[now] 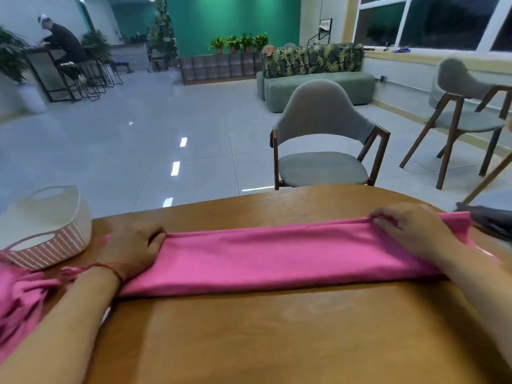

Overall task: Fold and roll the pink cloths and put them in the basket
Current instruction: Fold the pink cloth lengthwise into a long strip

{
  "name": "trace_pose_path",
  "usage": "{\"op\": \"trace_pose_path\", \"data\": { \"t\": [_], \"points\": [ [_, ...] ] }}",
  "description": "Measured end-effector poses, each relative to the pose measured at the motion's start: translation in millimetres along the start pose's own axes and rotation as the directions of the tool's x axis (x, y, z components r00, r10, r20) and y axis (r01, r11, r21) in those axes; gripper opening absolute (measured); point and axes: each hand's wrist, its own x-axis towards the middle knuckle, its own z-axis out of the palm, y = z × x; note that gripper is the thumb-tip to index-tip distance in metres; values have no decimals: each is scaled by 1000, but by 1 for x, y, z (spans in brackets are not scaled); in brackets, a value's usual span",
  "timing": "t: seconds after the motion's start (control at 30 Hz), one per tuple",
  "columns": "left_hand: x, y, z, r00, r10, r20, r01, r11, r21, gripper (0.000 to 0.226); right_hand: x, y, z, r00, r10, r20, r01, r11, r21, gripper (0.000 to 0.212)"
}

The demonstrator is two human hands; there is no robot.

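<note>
- One folded pink cloth (277, 253) is laid as a long flat band across the desk (277, 342). One end lies just to the right of the basket (69, 239), and the rest is stretched well away from it.
- The end nearest the basket is gripped by the left hand (133, 250), whose fingers are curled down over the far edge of the band.
- The end farthest from the basket is pinched along the same far edge by the fingers (385, 223) of the right hand (407, 228).
- A second pink cloth (19, 300), fringed and bunched, is seen just in front of the basket on the person's side; it is held by neither hand.
- The band is judged light, soft and limp: no shape is kept unless it is drawn taut between its ends, and the layers can be expected to slide apart.
- Hold is best taken at the end corners or along the folded edge, with all layers caught together.
- For rolling, the end farthest from the basket could be turned over tightly and worked toward the basket.
</note>
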Motion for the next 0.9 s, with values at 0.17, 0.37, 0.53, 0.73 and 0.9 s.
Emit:
{"op": "trace_pose_path", "data": {
  "t": [0.17, 0.37, 0.53, 0.73, 0.9],
  "points": [
    [-2, -23, 18, 989, -145, 20, 146, 982, -120, 16, 0, 16, 37, 995, 93, -43, -90, 993, 70, 8],
    [-5, -45, 1, 972, -229, 63, 234, 967, -102, 18, 4, 25, 40, 988, 154, -27, -154, 988, 6, 18],
    [-5, -47, 0, 957, -291, -20, 280, 936, -215, 14, 4, 26, 43, 987, 149, -64, -150, 988, -17, 14],
    [3, -52, 15, 960, -280, -27, 277, 957, -87, 12, 3, 27, 45, 985, 150, -89, -155, 987, -47, 13],
    [-1, -61, 19, 969, -245, -19, 242, 965, -101, 10, 4, 25, 38, 986, 118, -117, -130, 987, -100, 4]
  ]
}}
